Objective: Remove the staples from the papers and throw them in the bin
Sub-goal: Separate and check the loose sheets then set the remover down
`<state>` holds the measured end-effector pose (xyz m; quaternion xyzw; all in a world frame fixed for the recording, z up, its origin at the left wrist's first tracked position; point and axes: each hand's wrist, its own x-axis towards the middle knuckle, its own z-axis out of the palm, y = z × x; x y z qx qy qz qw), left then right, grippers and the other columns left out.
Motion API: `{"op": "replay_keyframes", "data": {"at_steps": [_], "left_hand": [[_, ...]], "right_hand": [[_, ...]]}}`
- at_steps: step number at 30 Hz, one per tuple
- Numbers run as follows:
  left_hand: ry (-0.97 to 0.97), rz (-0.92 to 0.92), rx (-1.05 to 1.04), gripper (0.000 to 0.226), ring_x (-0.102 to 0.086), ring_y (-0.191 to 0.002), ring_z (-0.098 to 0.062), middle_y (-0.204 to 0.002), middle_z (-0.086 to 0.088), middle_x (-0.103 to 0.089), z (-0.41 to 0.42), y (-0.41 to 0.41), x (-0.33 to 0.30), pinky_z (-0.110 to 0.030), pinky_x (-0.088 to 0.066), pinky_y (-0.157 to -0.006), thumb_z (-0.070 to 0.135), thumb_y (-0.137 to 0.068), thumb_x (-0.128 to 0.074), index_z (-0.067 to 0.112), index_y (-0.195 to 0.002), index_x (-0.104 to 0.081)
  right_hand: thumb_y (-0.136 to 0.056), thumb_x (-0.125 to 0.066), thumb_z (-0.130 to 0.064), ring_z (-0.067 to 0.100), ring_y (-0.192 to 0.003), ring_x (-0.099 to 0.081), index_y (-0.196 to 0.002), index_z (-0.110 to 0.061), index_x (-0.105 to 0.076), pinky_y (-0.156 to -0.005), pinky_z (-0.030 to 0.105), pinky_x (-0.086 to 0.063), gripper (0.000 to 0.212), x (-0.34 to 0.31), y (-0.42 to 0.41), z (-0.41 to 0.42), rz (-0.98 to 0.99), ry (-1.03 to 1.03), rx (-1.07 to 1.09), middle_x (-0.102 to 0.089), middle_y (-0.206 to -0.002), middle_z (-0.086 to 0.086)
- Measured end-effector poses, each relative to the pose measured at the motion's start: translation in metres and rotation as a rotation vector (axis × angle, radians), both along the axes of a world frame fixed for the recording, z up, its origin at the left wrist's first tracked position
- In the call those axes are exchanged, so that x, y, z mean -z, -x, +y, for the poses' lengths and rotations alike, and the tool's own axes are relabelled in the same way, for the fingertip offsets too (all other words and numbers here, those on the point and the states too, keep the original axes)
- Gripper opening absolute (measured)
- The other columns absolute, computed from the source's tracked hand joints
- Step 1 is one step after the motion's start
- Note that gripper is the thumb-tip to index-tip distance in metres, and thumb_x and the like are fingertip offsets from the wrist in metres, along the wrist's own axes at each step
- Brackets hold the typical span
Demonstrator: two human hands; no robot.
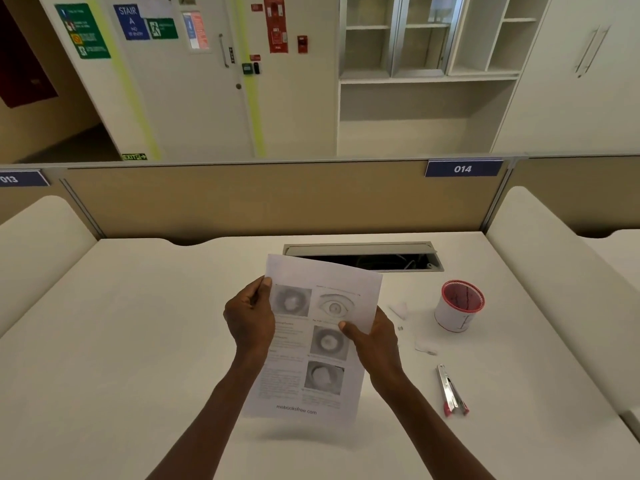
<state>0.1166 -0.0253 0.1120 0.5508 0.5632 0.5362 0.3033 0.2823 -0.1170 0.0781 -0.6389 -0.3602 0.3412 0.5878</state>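
Note:
Printed papers (322,327) with eye pictures and text hang tilted above the white desk (138,341), held between both hands. My left hand (250,317) grips their left edge, thumb on the front near the top corner. My right hand (372,337) grips the right edge, thumb on the page. No staple is plain to see on the sheets. A small white bin (457,308) with a red rim stands on the desk to the right. A metal staple remover (452,391) with red tips lies nearer, at the right.
Small paper scraps (398,310) and a tiny staple (400,328) lie between the papers and the bin. An open cable tray (363,258) is sunk into the desk behind the papers. A tan partition (277,199) closes the far edge.

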Motion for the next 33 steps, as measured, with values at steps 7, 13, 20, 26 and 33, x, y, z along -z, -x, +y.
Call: {"op": "replay_keyframes", "data": {"at_steps": [7,13,20,26,33], "left_hand": [[-0.066,0.061,0.012,0.027,-0.065,-0.076,-0.015,-0.092,-0.006,-0.074,0.001,-0.001,-0.003,-0.026,-0.053,-0.072,0.027,-0.094,-0.058,0.005,-0.104,-0.073],[-0.098,0.099,0.047,0.027,-0.063,-0.076,-0.015,-0.094,-0.008,-0.073,-0.004,-0.003,-0.006,-0.022,-0.048,-0.071,0.024,-0.094,-0.059,0.003,-0.105,-0.072],[-0.151,0.151,0.088,0.033,-0.062,-0.070,-0.014,-0.093,-0.010,-0.074,-0.007,-0.002,-0.012,-0.013,-0.045,-0.058,0.031,-0.094,-0.057,0.004,-0.107,-0.072],[-0.163,0.144,0.101,0.032,-0.063,-0.072,-0.011,-0.096,-0.008,-0.074,-0.012,-0.007,-0.017,-0.004,-0.044,-0.057,0.030,-0.094,-0.057,0.005,-0.109,-0.071],[-0.187,0.124,0.115,0.029,-0.064,-0.079,-0.010,-0.101,-0.008,-0.073,-0.018,-0.010,-0.022,0.002,-0.044,-0.062,0.024,-0.093,-0.061,0.003,-0.111,-0.070]], "right_hand": [[-0.085,-0.057,-0.058,0.011,-0.091,-0.069,-0.112,-0.023,-0.058,-0.076,0.031,-0.059,0.044,-0.001,-0.020,-0.009,0.069,0.110,-0.051,-0.071,-0.101,-0.007],[-0.083,-0.069,-0.036,0.018,-0.086,-0.065,-0.099,-0.015,-0.064,-0.073,0.027,-0.049,0.026,0.037,-0.075,-0.031,-0.150,0.314,0.215,-0.070,-0.084,-0.003],[-0.077,-0.071,-0.030,0.039,-0.103,-0.053,-0.110,0.002,-0.052,-0.084,0.036,-0.043,0.049,0.087,-0.126,-0.072,-0.760,0.857,0.213,-0.060,-0.108,0.021],[-0.070,-0.065,-0.015,0.036,-0.096,-0.061,-0.095,-0.004,-0.059,-0.072,0.031,-0.047,0.028,0.087,-0.124,-0.087,-0.658,1.004,0.196,-0.064,-0.102,0.018],[-0.067,-0.066,-0.010,0.029,-0.059,-0.066,-0.073,-0.001,-0.061,-0.057,0.035,-0.057,0.012,0.074,-0.123,-0.089,-0.354,0.866,0.236,-0.067,-0.059,0.007]]}}
